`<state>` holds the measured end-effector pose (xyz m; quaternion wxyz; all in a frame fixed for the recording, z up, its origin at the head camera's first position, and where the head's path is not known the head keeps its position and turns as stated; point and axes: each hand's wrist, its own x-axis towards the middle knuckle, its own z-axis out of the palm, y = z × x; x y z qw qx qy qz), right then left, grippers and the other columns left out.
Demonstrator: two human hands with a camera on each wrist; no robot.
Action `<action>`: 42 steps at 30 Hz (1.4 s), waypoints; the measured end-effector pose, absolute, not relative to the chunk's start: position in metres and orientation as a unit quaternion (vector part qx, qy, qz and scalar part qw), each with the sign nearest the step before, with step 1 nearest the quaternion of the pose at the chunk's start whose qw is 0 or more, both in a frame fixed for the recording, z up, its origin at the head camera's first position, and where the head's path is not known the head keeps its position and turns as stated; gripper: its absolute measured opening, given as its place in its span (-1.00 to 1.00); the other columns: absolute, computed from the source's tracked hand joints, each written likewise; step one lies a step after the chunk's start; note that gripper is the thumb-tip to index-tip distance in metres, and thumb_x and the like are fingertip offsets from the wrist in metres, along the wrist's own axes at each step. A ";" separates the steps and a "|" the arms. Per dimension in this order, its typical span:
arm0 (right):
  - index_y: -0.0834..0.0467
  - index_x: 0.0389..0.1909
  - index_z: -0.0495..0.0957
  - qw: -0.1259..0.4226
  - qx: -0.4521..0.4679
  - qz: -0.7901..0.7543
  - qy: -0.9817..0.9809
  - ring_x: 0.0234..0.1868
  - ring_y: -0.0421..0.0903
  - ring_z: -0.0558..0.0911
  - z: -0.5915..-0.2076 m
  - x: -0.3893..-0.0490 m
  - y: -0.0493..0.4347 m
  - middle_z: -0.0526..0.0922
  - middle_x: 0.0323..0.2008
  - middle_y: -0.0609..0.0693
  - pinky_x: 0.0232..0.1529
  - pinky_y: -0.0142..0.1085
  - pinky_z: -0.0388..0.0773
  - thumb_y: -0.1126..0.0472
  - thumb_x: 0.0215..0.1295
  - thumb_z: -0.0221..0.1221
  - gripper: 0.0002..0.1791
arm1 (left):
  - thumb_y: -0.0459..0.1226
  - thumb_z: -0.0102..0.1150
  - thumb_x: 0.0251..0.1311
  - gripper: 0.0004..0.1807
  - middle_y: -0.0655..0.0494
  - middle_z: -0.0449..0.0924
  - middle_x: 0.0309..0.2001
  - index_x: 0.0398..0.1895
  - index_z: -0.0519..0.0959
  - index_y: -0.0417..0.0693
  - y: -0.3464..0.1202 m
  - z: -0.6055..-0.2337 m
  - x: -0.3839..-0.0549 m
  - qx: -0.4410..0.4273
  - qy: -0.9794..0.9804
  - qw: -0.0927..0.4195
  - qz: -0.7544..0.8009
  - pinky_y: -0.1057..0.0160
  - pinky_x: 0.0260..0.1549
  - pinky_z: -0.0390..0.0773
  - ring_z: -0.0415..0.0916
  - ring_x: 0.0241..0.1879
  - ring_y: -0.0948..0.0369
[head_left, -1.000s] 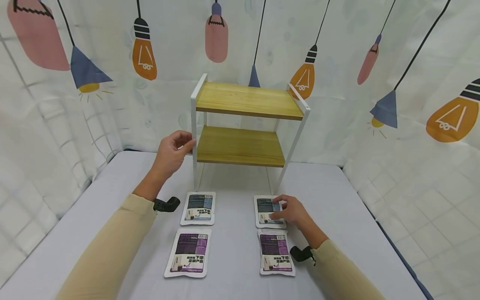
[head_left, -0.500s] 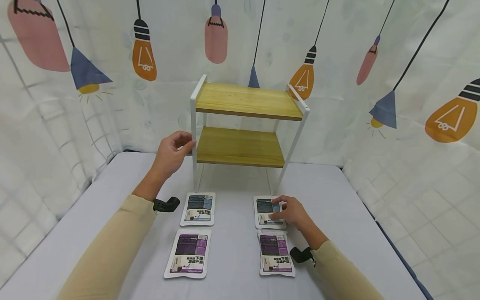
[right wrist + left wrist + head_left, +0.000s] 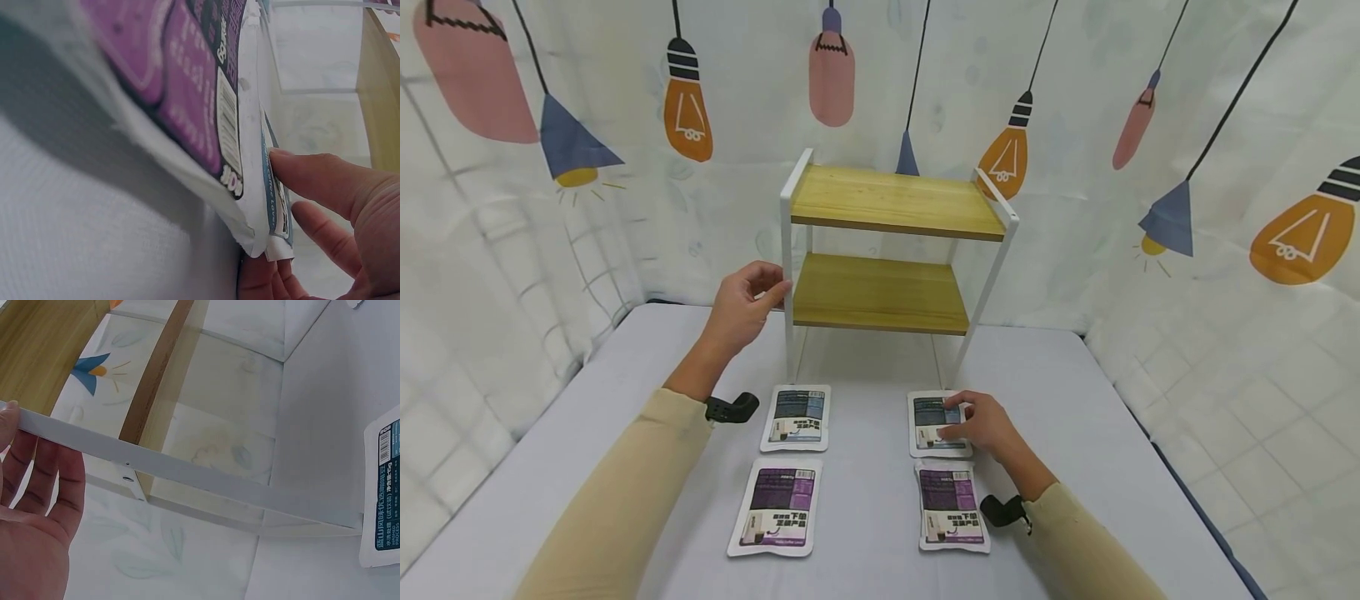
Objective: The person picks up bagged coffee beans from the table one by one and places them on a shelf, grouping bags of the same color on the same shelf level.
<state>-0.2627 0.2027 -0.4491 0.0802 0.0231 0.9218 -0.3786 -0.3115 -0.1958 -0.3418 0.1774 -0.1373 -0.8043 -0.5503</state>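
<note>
My left hand [image 3: 741, 310] grips the white left upright of a two-tier shelf rack [image 3: 880, 292] with wooden boards. In the left wrist view, the thumb lies on the white post [image 3: 187, 470] and the fingers curl behind it. My right hand [image 3: 988, 427] is at the right edge of a blue-labelled coffee pouch [image 3: 928, 435] lying flat. In the right wrist view, the thumb [image 3: 312, 172] presses on that pouch's face while other fingers reach round its edge. A purple-labelled coffee pouch [image 3: 953, 508] lies just in front of it.
Another blue-labelled pouch [image 3: 797, 417] and another purple-labelled pouch [image 3: 777, 508] lie in line on the left. All rest on a white-covered table [image 3: 865, 517], before the rack's feet. A patterned curtain [image 3: 737, 192] hangs behind and on both sides.
</note>
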 end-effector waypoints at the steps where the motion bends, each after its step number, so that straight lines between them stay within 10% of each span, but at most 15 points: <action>1: 0.00 0.05 0.69 0.080 0.023 -0.380 0.921 0.05 0.14 0.56 -0.449 -0.262 0.203 0.60 0.17 0.27 0.06 0.09 0.64 0.14 -0.01 0.59 -0.47 | -0.07 0.18 0.45 -0.62 -0.04 0.61 0.00 0.14 0.55 -0.14 -0.196 -0.342 -0.311 -0.137 -0.805 0.176 -0.550 0.54 -0.12 0.62 0.60 -0.02 0.18; 42: -0.03 -0.04 0.77 0.089 0.022 -0.407 0.909 -0.01 0.09 0.55 -0.452 -0.266 0.206 0.61 0.07 0.20 -0.08 -0.12 0.61 0.12 -0.01 0.59 -0.57 | -0.11 0.15 0.48 -0.65 -0.07 0.65 0.02 0.17 0.55 -0.09 -0.195 -0.337 -0.309 -0.126 -0.833 0.171 -0.511 0.50 -0.06 0.60 0.64 0.00 0.05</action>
